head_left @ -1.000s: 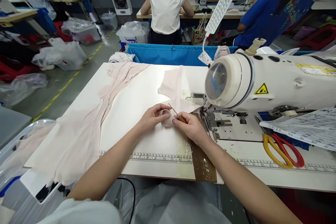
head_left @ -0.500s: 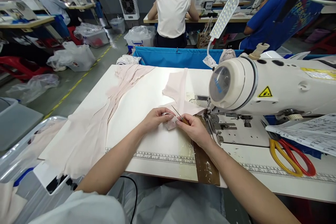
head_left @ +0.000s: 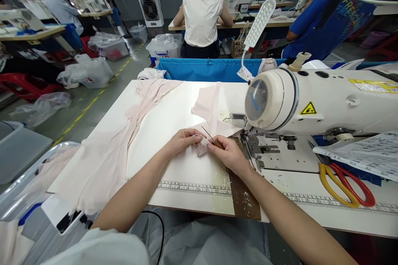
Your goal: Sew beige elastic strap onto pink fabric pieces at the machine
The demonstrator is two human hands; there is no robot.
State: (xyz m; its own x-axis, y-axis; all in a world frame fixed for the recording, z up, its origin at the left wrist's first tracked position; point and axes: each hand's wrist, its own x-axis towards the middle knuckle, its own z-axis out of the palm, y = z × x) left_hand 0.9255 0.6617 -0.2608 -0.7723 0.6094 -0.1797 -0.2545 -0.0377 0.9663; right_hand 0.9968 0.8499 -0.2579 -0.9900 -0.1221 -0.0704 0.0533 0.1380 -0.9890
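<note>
My left hand (head_left: 183, 140) pinches the near end of a pale pink fabric piece (head_left: 209, 107) that runs back across the white table (head_left: 174, 116). My right hand (head_left: 228, 154) is closed round a thin awl-like pointed tool (head_left: 207, 133), its metal tip lying on the fabric fold between both hands. The hands sit just left of the needle area of the white sewing machine (head_left: 314, 99).
A stack of pink fabric pieces (head_left: 108, 149) drapes over the table's left side. Yellow-and-red scissors (head_left: 345, 180) and printed papers (head_left: 367, 155) lie at the right. A lamp (head_left: 259, 22) stands behind the machine. Other people sit at benches behind; plastic bins stand at the left.
My hands have drawn a little closer together on the fabric fold. The view has shifted slightly; nothing else has moved.
</note>
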